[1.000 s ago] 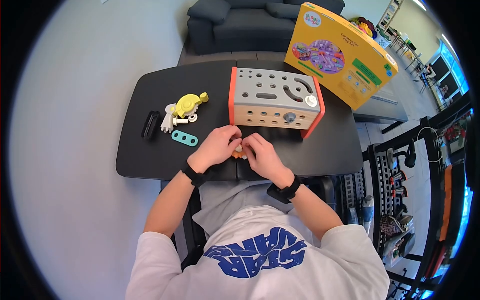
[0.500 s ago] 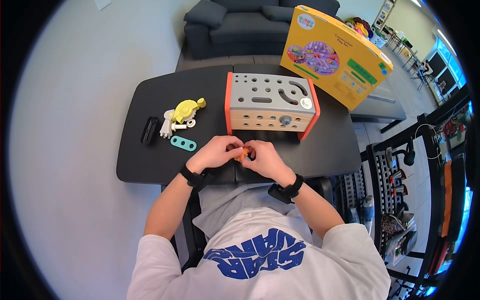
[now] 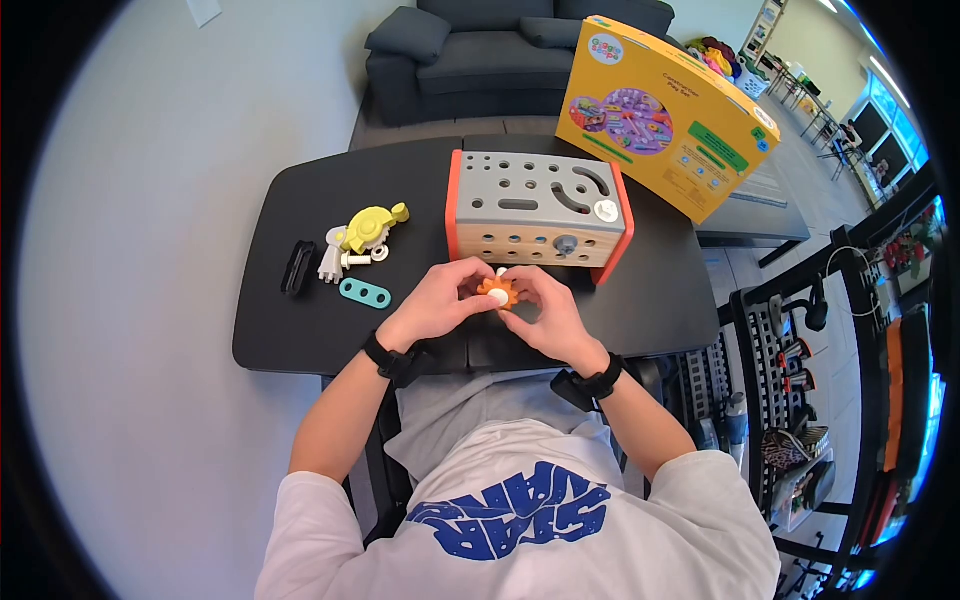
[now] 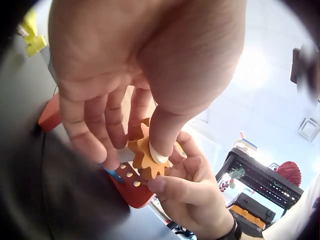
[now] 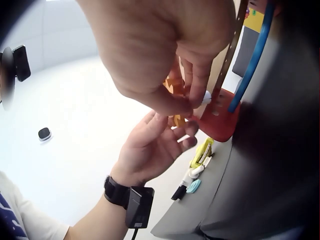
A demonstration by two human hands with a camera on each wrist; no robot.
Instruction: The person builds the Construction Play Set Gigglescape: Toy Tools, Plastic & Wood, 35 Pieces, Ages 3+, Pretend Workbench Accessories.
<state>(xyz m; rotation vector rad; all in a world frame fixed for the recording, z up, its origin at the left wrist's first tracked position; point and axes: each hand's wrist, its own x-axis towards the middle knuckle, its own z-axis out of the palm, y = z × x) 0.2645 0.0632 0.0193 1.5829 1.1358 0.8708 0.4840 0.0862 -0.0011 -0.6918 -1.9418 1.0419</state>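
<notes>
An orange toy gear with a white round centre piece is held up between both hands in front of the workbench. My left hand grips it from the left, thumb pressed on the white centre. From the right, my right hand pinches the gear's toothed edge between thumb and fingers. A white tip sticks out behind the gear, partly covered by the right fingers. Just beyond stands the toy workbench, grey on top with red ends and a blue-grey knob on its front.
At the left of the black table lie a yellow toy part, a white bolt, a white ring, a teal three-hole strip and a black piece. A yellow box stands behind at the right.
The gear has come up from low between the hands and turned, so its white centre now faces the head camera. Both hands have shifted slightly right, still holding it.
</notes>
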